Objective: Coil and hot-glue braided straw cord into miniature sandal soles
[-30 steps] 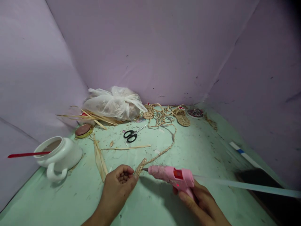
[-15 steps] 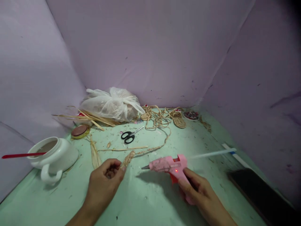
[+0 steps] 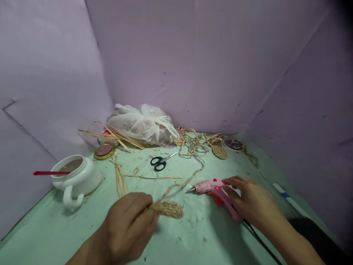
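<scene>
The left hand (image 3: 132, 224) pinches a little braided straw piece (image 3: 170, 209) over the green table (image 3: 190, 244). The right hand (image 3: 249, 195) is at the back of the pink glue gun (image 3: 205, 186); I can't tell if it grips. A straw rope (image 3: 183, 183) runs from the piece, past black scissors (image 3: 163, 160).

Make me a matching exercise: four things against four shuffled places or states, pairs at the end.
1. Pink plastic glue gun
2. Round white handled pot
3. Coiled tan braided-straw piece
4. Translucent white plastic bag

A. Pinched in the left hand
B. Lying near the lilac back wall
C. Showing a small red light
D. Red stick across its mouth

Pairs: 1-C, 2-D, 3-A, 4-B
</scene>
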`<state>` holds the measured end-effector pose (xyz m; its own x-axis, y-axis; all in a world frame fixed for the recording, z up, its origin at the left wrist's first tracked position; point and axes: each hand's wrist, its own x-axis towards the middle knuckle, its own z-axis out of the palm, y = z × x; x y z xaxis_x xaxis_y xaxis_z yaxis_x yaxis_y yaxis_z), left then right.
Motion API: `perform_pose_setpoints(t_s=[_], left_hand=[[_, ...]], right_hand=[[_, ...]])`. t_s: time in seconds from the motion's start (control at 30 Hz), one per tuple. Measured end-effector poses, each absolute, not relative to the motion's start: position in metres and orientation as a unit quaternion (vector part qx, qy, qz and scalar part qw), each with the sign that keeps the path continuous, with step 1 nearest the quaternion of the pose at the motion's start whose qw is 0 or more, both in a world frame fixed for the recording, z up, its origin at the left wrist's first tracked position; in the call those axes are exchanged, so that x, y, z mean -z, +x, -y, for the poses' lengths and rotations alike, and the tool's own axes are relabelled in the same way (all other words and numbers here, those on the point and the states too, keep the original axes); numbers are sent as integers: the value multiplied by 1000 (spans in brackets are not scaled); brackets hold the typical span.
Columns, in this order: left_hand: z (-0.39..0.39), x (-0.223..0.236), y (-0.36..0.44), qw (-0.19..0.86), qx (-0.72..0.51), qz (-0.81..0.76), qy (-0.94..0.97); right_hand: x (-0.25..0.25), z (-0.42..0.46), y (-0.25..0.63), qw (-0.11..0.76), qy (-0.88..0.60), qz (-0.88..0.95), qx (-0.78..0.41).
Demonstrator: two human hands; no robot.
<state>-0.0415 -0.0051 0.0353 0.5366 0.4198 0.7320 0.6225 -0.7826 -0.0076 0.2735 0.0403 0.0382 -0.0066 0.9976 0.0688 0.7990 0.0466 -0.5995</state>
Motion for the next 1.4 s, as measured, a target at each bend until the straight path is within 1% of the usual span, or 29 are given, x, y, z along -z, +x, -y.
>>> perform_pose_setpoints(t_s=[0.03, 0.07, 0.13, 0.17, 0.23, 0.3, 0.4, 0.47, 0.57, 0.7, 0.77, 0.9, 0.97, 1.1, 1.33, 1.4], left_hand=[[8, -36, -40, 147, 362, 286, -875], [11, -37, -38, 156, 353, 280, -879], [16, -40, -34, 163, 344, 281, -881], [17, -42, -33, 166, 344, 281, -881], [18, -46, -33, 172, 343, 272, -882], [16, -49, -37, 184, 343, 269, -881], [10, -49, -47, 187, 342, 285, -876], [6, -49, -52, 182, 341, 292, -875], [4, -49, -54, 176, 337, 294, -877], [3, -52, -51, 171, 340, 306, -873], [3, -52, -51, 173, 346, 313, -867], [2, -51, -51, 194, 366, 312, -855], [1, -51, -50, 201, 379, 303, -851], [-1, -50, -47, 210, 419, 297, -832], [2, -46, -49, 196, 417, 320, -828], [2, -44, -50, 194, 412, 329, -827]], right_hand=[[-45, -39, 265, 254, -637, 702, -192], [-52, -37, 255, 273, -570, 750, -193], [-62, -34, 234, 267, -440, 824, -239], [-64, -34, 225, 243, -394, 851, -248], [-67, -38, 211, 178, -348, 882, -263], [-68, -48, 205, 119, -335, 896, -266], [-69, -69, 203, 94, -313, 907, -265], [-72, -82, 201, 106, -300, 910, -265], [-81, -90, 197, 147, -306, 905, -258], [-96, -75, 193, 243, -316, 881, -255], [-98, -61, 192, 288, -313, 874, -235], [-86, -40, 194, 333, -318, 874, -157], [-79, -36, 195, 341, -320, 877, -113], [-71, -31, 200, 332, -334, 881, -54], [-57, -27, 207, 301, -323, 897, -23], [-54, -27, 207, 310, -317, 896, -11]])
